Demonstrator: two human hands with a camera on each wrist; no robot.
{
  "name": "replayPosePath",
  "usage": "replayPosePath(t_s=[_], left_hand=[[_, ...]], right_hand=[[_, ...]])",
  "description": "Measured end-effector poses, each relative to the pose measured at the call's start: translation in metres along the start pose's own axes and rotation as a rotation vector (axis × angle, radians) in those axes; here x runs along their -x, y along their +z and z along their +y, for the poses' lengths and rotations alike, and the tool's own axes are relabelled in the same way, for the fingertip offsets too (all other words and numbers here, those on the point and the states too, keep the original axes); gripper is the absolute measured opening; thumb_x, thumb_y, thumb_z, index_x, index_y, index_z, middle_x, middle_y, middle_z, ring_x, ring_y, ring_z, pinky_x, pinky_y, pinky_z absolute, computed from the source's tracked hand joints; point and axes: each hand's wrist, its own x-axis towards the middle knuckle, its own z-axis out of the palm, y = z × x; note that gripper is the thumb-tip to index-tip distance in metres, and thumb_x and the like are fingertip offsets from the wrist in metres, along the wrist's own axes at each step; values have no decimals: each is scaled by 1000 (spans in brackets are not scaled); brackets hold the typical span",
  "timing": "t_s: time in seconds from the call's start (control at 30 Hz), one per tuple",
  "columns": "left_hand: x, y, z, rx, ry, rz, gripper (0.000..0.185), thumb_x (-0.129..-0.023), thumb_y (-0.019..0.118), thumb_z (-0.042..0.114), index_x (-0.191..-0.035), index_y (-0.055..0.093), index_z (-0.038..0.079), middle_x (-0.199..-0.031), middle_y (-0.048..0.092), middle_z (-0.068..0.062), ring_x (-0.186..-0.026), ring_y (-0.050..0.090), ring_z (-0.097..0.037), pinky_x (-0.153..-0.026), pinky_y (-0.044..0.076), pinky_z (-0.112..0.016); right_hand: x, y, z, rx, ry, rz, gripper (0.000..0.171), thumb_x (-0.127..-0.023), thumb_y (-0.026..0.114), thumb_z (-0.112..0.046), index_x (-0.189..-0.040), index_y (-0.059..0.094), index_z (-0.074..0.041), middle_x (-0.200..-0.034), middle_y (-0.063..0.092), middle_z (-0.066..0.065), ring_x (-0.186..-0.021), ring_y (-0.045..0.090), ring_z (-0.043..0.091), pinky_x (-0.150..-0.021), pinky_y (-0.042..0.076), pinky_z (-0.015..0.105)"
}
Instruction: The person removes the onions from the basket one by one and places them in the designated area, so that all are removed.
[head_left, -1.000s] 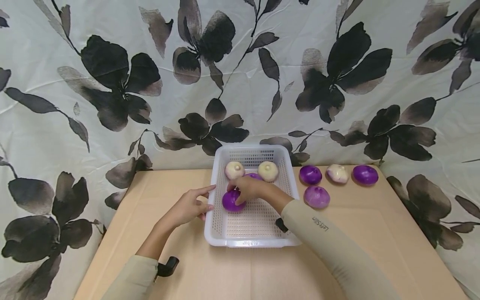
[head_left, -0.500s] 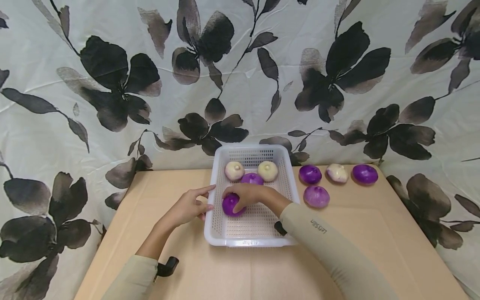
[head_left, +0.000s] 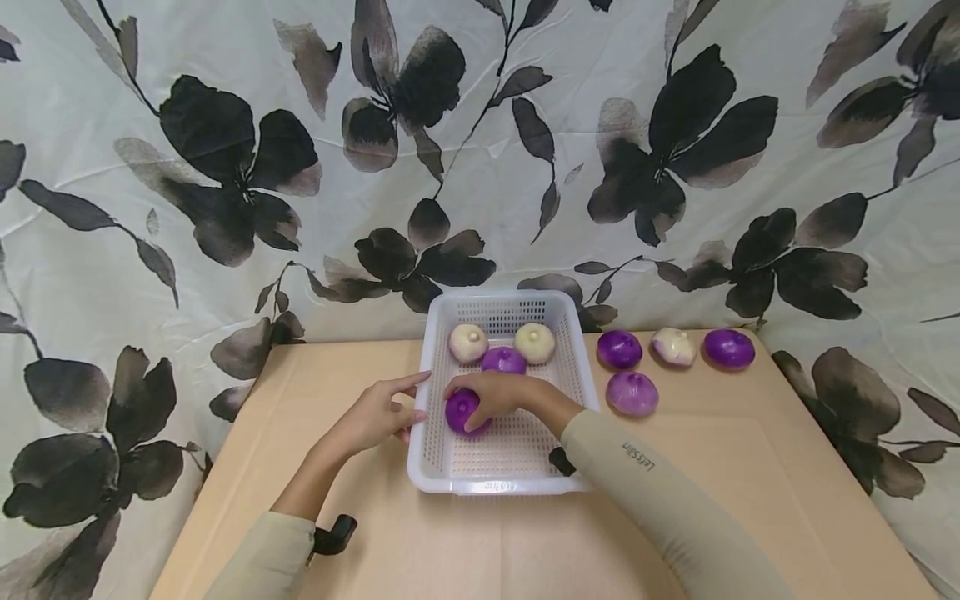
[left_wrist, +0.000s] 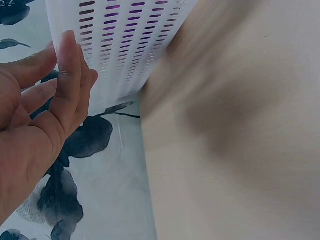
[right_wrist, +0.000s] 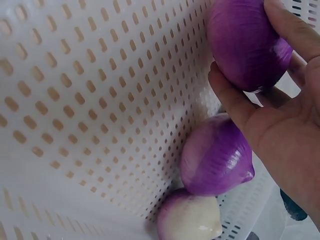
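Purple onion (head_left: 461,409), low in white basket (head_left: 501,483), left side, clasped from above by right hand (head_left: 497,393), thumb and fingers curled round. Second purple onion (head_left: 503,360) and two pale onions (head_left: 468,342) along far wall. Left hand (head_left: 372,416) relaxed, fingers straight, touching basket's left rim. Four more onions (head_left: 632,392) on desk (head_left: 750,467) just right of basket.

Glossy onion (right_wrist: 245,42) (perforated plastic basket (right_wrist: 90,100))
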Motion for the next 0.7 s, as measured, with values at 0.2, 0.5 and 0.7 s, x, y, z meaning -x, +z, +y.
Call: replayPosePath(t_s=[0.2,0.5,0.7], left_hand=[[0,0,2,-10,-6,2,64,-96,68,-1,-156,43,2,-129,56,-28,-61,67,-18,-66,64,-51],[-1,0,1,-1,2,4,65,-96,68,-1,-156,43,2,-127,56,-28,-61,67,-18,-65,63,-52],[0,0,0,12,1,1,66,-96,69,-1,-156,43,1,-127,56,-28,-62,66,-17,-66,63,-53]], right_hand=[[8,-11,0,-5,-4,14,57,-91,81,-24,-143,56,-26,-143,59,3,-133,57,27,-111,51,45],[26,-30,4,4,10,77,61,-88,83,-28,-143,58,-26,-142,60,4,-133,55,28,-111,50,47],[41,-39,7,-19,-31,128,60,-88,83,-24,-143,59,-20,-144,59,4,-130,58,26,-108,53,43]])
